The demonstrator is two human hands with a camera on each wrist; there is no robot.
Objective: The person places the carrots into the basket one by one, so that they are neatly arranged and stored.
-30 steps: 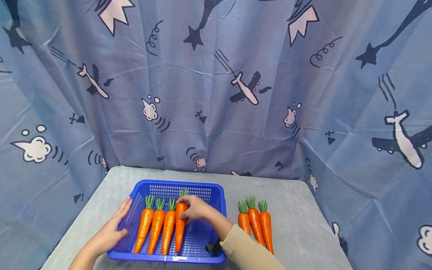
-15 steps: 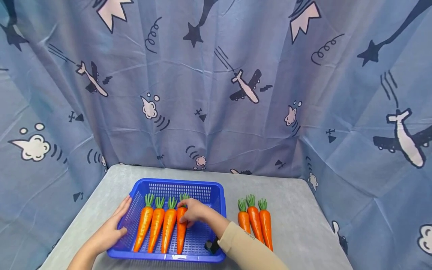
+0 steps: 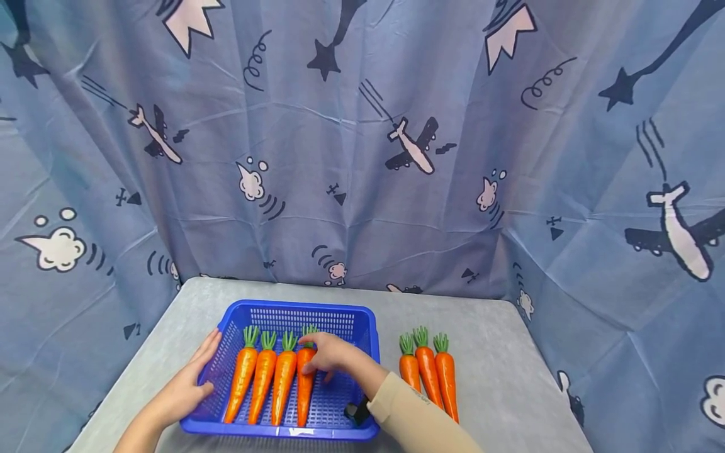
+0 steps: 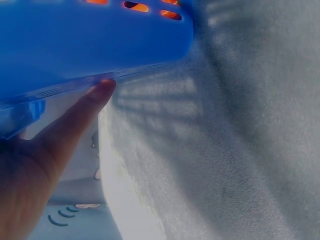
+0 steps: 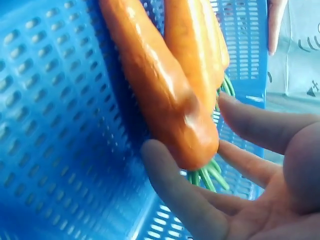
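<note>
A right hand (image 3: 330,352), fingers spread, arches over a carrot (image 3: 304,393) in a blue basket (image 3: 249,431). The left hand (image 3: 187,387), thumb splayed, touches its side

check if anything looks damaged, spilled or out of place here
Nothing looks spilled or out of place. In the right wrist view, the carrot at the right hand has a dark, dent-like spot near its thick end, unlike the skin around it; it may be shading.

From here I see bare hands (image 3: 184,390), a beige sleeve (image 3: 421,418) (its small dark marking (image 3: 420,397) unreadable) on the right arm (image 3: 367,371), a black block (image 3: 357,413) beside it.
</note>
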